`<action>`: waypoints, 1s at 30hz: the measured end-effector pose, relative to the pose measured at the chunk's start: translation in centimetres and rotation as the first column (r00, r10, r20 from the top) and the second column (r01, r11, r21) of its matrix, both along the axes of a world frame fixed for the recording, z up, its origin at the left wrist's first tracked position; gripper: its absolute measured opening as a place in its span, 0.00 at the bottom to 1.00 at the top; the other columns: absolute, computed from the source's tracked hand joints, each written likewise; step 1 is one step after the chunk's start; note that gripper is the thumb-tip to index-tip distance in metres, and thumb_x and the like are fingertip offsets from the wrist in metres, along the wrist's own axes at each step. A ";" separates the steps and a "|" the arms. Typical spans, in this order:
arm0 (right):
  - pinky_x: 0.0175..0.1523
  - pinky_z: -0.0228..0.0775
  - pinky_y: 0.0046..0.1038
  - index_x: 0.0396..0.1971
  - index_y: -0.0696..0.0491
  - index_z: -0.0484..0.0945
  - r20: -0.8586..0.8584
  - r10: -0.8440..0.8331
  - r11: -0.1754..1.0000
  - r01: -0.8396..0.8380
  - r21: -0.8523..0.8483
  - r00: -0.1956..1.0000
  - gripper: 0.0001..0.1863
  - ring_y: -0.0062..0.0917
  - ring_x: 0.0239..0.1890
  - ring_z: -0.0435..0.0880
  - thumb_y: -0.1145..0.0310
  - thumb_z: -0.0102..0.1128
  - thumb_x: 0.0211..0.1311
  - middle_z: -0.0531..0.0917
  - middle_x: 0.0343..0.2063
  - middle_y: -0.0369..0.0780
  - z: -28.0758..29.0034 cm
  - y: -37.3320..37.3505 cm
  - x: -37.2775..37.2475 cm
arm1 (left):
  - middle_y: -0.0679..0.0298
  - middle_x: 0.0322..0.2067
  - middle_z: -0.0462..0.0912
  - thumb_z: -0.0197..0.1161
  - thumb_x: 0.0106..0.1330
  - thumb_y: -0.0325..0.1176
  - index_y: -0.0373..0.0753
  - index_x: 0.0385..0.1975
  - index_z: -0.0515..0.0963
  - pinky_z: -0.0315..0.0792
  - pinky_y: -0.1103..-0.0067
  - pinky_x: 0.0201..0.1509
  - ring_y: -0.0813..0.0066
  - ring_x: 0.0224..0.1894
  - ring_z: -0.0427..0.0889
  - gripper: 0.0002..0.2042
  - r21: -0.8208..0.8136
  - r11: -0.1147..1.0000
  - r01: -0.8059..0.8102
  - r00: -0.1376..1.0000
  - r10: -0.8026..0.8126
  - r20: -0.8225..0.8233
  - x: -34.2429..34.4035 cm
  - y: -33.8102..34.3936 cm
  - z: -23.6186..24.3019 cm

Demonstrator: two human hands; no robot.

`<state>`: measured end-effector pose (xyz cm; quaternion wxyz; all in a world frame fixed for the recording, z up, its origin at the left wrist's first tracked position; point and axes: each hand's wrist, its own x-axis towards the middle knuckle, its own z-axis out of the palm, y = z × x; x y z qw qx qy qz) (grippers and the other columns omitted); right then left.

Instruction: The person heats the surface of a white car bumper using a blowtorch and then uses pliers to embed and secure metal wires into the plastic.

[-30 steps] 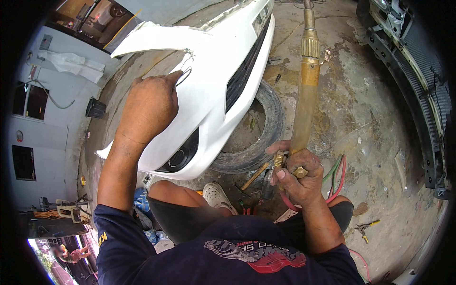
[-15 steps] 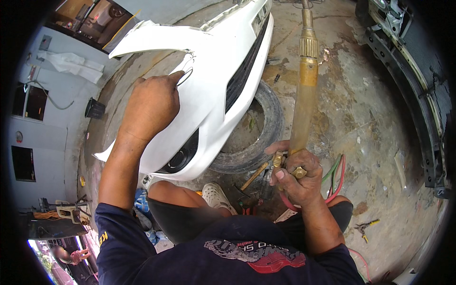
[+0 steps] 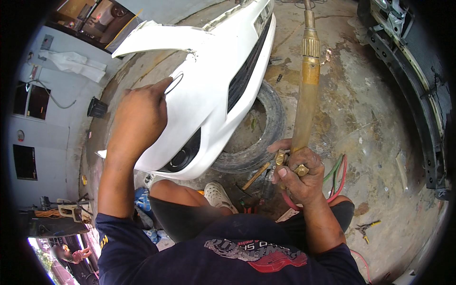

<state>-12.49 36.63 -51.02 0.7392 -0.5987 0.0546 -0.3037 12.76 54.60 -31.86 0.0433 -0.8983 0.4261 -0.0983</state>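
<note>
My right hand (image 3: 301, 175) is wrapped round the lower end of a brass gas torch (image 3: 306, 104), between its valve knobs. The torch points up and away from me. A red and a green hose come from its lower end. My left hand (image 3: 140, 116) is closed, back upward, over the left part of a white car bumper (image 3: 202, 104). Between its fingertips is a thin, bent wire (image 3: 176, 81), with its curved end over the bumper. Just beyond, the bumper has a rough, dark-marked spot (image 3: 191, 53) at the root of its side arm.
The bumper leans over a tyre (image 3: 270, 128) lying on the stained concrete floor. A wooden-handled hammer (image 3: 256, 175) and other tools lie near my shoe (image 3: 219, 197). Yellow-handled pliers (image 3: 365, 230) are at right. A stripped car front (image 3: 418, 90) stands far right; a black bucket (image 3: 97, 108) is by the wall.
My left hand has drawn back toward me and slightly left with the wire, away from the rough spot. My right hand and the torch have hardly moved.
</note>
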 end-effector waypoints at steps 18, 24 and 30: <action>0.36 0.86 0.31 0.31 0.54 0.71 0.084 0.255 0.966 -0.258 0.026 0.963 0.11 0.27 0.29 0.89 0.76 0.67 0.68 0.83 0.51 0.65 0.0 0.6 -0.3 | 0.71 0.25 0.74 0.63 0.77 0.41 0.34 0.68 0.79 0.72 0.80 0.53 0.82 0.28 0.70 0.24 -0.842 0.507 -0.184 0.807 -0.411 -0.424 -0.6 -3.5 -0.2; 0.36 0.87 0.30 0.31 0.54 0.71 0.089 0.250 0.966 -0.254 0.043 0.964 0.10 0.25 0.28 0.89 0.78 0.65 0.68 0.82 0.52 0.67 0.7 0.6 -0.5 | 0.71 0.24 0.73 0.63 0.77 0.42 0.33 0.68 0.79 0.71 0.79 0.54 0.82 0.27 0.69 0.25 -0.860 0.473 -0.192 0.790 -0.446 -0.422 -1.0 -3.8 0.0; 0.36 0.87 0.29 0.31 0.53 0.72 0.080 0.223 0.970 -0.230 0.085 0.971 0.10 0.26 0.29 0.90 0.78 0.66 0.68 0.81 0.54 0.67 0.2 0.6 -0.9 | 0.71 0.24 0.72 0.63 0.77 0.42 0.33 0.67 0.80 0.71 0.79 0.55 0.82 0.28 0.69 0.25 -0.858 0.489 -0.160 0.808 -0.434 -0.398 -1.4 -3.6 0.1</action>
